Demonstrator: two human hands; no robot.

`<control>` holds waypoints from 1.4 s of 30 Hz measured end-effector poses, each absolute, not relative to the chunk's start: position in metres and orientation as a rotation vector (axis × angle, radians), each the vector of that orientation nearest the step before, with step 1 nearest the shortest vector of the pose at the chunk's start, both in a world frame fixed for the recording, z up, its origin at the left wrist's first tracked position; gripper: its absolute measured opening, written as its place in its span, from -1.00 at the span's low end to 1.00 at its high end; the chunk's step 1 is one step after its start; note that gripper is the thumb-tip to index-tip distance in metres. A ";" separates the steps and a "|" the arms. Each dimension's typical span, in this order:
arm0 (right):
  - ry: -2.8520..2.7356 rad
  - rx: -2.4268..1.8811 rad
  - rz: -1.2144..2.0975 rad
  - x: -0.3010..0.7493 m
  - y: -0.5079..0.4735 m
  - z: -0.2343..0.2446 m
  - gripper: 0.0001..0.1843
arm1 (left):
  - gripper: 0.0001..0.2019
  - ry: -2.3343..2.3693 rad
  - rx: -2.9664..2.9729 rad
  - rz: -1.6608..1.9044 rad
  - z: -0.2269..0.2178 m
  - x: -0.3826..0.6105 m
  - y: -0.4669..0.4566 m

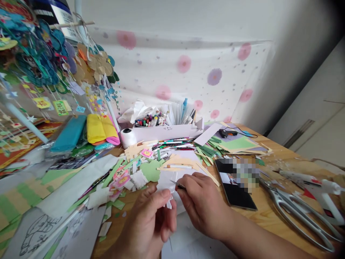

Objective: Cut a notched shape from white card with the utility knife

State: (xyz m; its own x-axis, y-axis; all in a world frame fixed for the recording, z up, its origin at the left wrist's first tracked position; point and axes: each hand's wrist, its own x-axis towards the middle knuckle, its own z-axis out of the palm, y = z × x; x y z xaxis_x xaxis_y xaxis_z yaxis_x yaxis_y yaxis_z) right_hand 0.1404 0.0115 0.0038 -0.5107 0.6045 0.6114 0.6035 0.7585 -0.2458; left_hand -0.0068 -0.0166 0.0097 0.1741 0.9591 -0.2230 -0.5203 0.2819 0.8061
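Note:
My left hand [147,217] is closed, with thumb and fingers pinching a small piece of white paper [169,205]. Just right of it, my right hand [206,205] grips a small pointed metal blade [178,185]; its tip points left over the paper's upper edge. Most of that tool is hidden inside the fist, so its full shape cannot be seen. White sheets [188,237] lie beneath both hands. Beyond my left hand are a green scalloped paper shape [151,170] and pink paper cutouts [121,176] with drawn faces.
Large scissors [293,212], a phone [229,181] and a white glue gun [315,187] lie at right. Behind stand a white box [167,132] of markers and a thread spool [128,138]. Paper scraps spread across the left side, below hanging ornaments [37,61].

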 end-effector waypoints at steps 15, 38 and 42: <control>-2.342 -0.857 -0.014 0.144 0.012 0.009 -0.87 | -0.74 0.639 0.605 1.035 -0.001 -0.010 -0.017; -2.373 -0.859 -0.167 0.144 0.016 0.004 -0.87 | -0.71 0.640 0.618 1.039 -0.006 -0.008 -0.024; -2.326 -0.810 -0.164 0.143 0.015 0.003 -0.87 | -0.71 0.655 0.678 1.026 -0.005 -0.008 -0.024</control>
